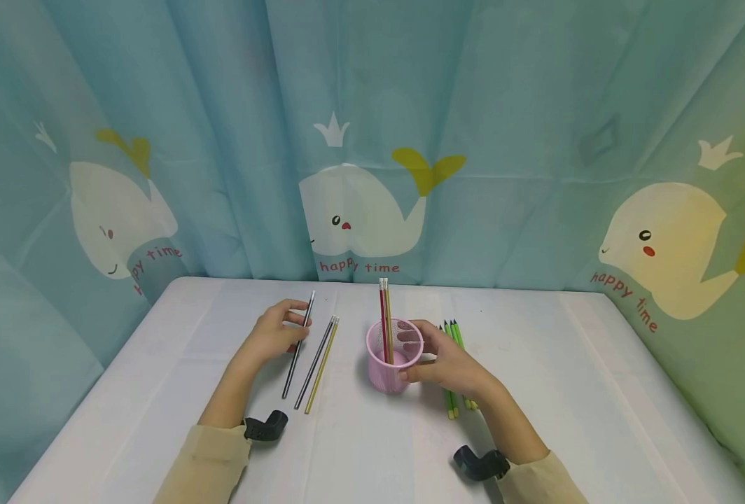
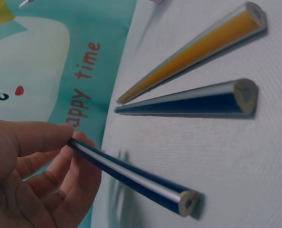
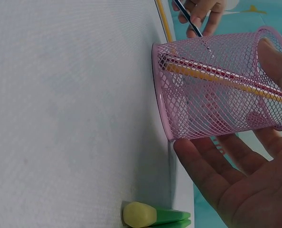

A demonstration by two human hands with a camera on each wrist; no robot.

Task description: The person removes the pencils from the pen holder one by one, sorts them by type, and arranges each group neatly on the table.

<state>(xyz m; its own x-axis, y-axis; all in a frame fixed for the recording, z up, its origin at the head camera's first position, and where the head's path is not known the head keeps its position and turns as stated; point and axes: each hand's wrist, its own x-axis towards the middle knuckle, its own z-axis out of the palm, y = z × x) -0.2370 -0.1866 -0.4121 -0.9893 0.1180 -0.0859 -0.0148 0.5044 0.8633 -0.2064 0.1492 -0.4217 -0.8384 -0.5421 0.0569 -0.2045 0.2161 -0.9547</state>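
My left hand pinches a dark blue pencil with silver stripes between thumb and fingers near its far end. The pencil slants, its near end close over the table. Just right of it lie another dark blue pencil and a yellow pencil, side by side. My right hand grips a pink mesh pencil cup from the right, thumb at the near side and fingers round the far side. Inside the cup a red pencil and a yellow pencil stand upright, leaning together.
Several green pencils lie on the white table right of the cup, partly hidden under my right hand and wrist. A blue-green curtain with whale prints hangs behind the table. Black cameras sit on both wrists.
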